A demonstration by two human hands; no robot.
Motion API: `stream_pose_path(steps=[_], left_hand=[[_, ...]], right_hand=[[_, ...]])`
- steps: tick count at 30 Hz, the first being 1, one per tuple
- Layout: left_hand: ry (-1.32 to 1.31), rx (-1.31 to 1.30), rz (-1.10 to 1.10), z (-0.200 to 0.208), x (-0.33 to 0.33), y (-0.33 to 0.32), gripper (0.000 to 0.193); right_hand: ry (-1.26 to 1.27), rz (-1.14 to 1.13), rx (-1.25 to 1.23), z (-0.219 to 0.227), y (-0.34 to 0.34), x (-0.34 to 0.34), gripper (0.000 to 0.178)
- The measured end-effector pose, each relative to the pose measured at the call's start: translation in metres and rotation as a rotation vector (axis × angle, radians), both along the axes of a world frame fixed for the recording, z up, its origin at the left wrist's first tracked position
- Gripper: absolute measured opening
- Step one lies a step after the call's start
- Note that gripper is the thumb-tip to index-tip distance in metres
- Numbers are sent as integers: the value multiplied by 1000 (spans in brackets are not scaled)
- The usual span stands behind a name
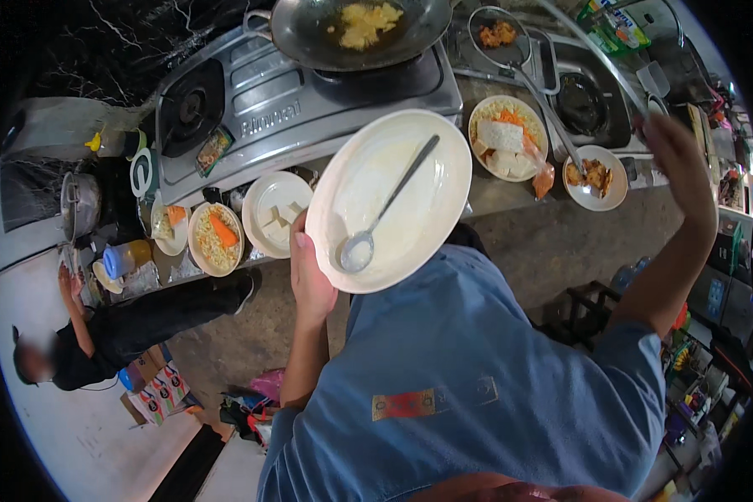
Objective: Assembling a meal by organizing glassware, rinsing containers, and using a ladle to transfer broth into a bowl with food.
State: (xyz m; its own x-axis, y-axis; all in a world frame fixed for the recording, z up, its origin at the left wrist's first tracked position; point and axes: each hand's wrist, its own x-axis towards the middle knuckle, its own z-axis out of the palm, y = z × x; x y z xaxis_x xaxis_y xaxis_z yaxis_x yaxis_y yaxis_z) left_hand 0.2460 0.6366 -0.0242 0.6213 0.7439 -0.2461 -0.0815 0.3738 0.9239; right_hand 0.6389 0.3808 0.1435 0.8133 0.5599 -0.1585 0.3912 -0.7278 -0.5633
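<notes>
My left hand (311, 272) grips the lower left rim of a white oval dish (427, 226), which is tilted toward me. A metal spoon (358, 251) lies in it, and a pale smear coats the inside. Off to the right, my raised right hand (679, 155) is closed round the end of a long metal-handled utensil (598, 52). That utensil's far end is out of view beyond the top edge. Ahead of me, a wok (301, 38) stands on the stove with yellow battered pieces (366, 27) frying in oil.
A strainer (499, 38) holds browned fried pieces; its handle reaches a white bowl (615, 197) of similar pieces. Along the counter stand a noodle bowl (483, 113), a tofu bowl (257, 197) and another noodle bowl (199, 251). A sink (619, 117) lies right, a person (134, 335) far left.
</notes>
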Motion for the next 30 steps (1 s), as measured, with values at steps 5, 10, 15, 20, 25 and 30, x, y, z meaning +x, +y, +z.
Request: stream_pose_path(steps=[5,10,15,20,25,30], left_hand=[[18,2,1,8,-6,5,57],[4,-43,7,4,-9,1,55],[-9,-65,-28,3,-8,-8,53],[25,-42,-21,-4,-13,-9,53],[53,-40,-10,0,-13,-9,55],[26,-44,22,-1,-16,-12,54]], right_hand=[[-436,162,57,20,73,20,35],[-908,600,-277,48,183,9,28],[-861,451,-848,69,270,-15,21],[-799,616,-1134,57,331,7,23],[-420,609,-1077,45,340,19,28],[-408,809,-656,-5,312,43,29]])
